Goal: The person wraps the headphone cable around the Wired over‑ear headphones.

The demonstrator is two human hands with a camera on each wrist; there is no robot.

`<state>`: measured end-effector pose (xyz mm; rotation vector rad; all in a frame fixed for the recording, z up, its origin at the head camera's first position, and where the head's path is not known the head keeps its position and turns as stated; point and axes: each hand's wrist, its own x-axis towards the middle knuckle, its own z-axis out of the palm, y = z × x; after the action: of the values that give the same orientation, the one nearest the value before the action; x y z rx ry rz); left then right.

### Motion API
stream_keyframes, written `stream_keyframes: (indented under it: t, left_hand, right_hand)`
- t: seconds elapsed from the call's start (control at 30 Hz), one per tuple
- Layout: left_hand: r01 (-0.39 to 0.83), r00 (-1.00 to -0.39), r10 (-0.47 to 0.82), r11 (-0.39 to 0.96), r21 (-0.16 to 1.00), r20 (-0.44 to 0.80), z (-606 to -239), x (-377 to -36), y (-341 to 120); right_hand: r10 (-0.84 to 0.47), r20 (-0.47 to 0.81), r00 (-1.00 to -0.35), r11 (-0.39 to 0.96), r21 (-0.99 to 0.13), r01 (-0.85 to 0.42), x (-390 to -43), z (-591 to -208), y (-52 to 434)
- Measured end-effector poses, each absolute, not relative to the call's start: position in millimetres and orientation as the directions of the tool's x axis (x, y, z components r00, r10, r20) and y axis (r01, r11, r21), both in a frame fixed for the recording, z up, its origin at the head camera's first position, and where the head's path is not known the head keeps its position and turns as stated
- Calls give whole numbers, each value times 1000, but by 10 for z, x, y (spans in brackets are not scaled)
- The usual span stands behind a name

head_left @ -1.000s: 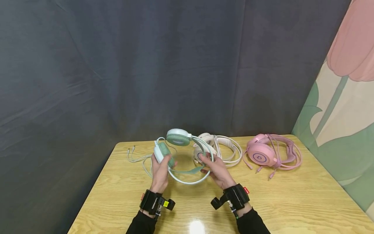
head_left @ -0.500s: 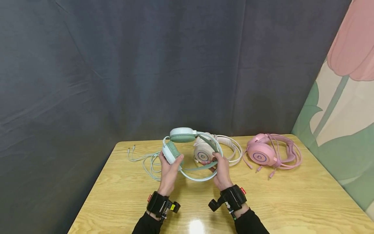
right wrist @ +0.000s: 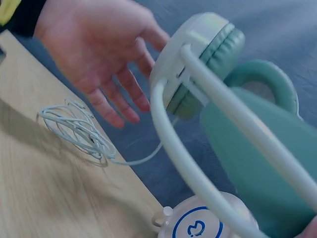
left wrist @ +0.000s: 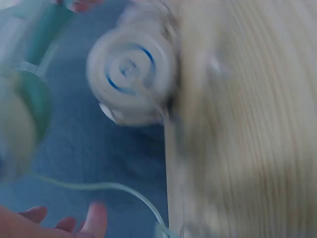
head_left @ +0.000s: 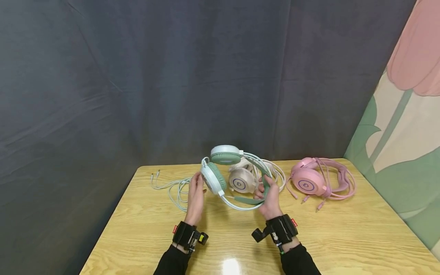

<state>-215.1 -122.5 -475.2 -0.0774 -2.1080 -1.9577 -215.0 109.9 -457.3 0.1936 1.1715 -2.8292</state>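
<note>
Mint-green and white headphones (head_left: 212, 178) are held up over the table, ear cups toward the left and back. My right hand (head_left: 270, 198) grips their headband, fingers curled around the green inner strap. My left hand (head_left: 196, 199) is beside the nearer ear cup; in the right wrist view its fingers are spread and relaxed, curled around nothing. From that cup a pale green cable (right wrist: 143, 159) runs down to a loose coil (head_left: 179, 191) on the table. In the blurred left wrist view, part of a green ear cup (left wrist: 34, 106) shows at the left edge.
Cream-white headphones (head_left: 241, 180) with a bundled cable lie behind the lifted pair. Pink headphones (head_left: 307, 179), their cable wrapped around them, lie farther right. A dark curtain (head_left: 206, 76) hangs behind the wooden table (head_left: 220, 238), and a patterned panel (head_left: 409, 152) stands at the right.
The green headphones have moved right and slightly up, carried by my right hand. My left hand has let go of the nearer ear cup, which it held before.
</note>
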Motion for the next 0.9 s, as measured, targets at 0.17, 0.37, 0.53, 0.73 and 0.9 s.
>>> stream_keyframes:
  t: [0.17,0.37,0.53,0.73,0.9]
  left_hand:
    - [250,-955,-100,233,940,279,-4837,-2249,-1244]
    - [317,-945,100,70,946,310,-4877,-2254,-1239]
    - [321,-945,108,120,940,309,-4878,-2208,-1242]
    - [335,-934,135,2,942,332,-4850,-2169,-1248]
    - [325,-924,168,-123,938,342,-4818,-2184,-1201]
  right_hand:
    - [-98,-119,-988,-741,-654,153,-2152,-4601,1161]
    - [-107,-119,-987,-751,-641,159,-2170,-4586,1167]
    - [-62,-188,-980,-658,-731,182,-2184,-4565,1140]
    - [-56,-187,-981,-573,-798,185,-2168,-4555,1103]
    - [-29,-166,-986,-577,-802,152,-2161,-4560,1110]
